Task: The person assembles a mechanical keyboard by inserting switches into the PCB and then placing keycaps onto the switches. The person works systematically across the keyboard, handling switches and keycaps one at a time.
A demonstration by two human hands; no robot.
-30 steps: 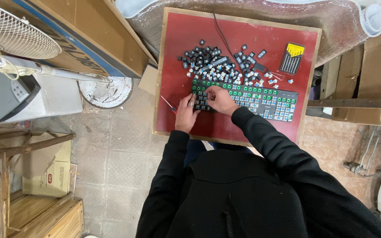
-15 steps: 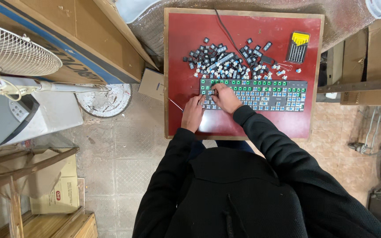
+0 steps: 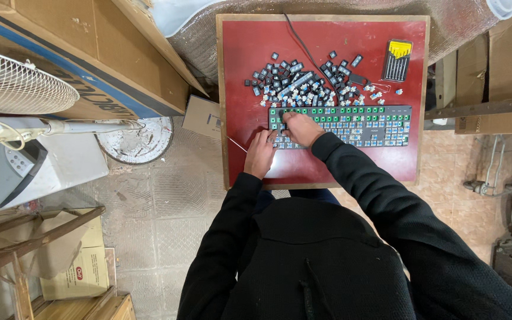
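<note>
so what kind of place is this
Probably a cluttered storeroom or home workshop: cardboard boxes piled by a standing fan, a tiled floor, and a small red table where a stripped keyboard lies among loose keycaps.

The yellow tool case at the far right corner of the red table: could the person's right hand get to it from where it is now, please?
Probably yes. The right hand rests on the keyboard; the yellow tool case lies beyond the keyboard's right part. Only low loose keycaps lie nearby, and nothing tall stands between.
</note>
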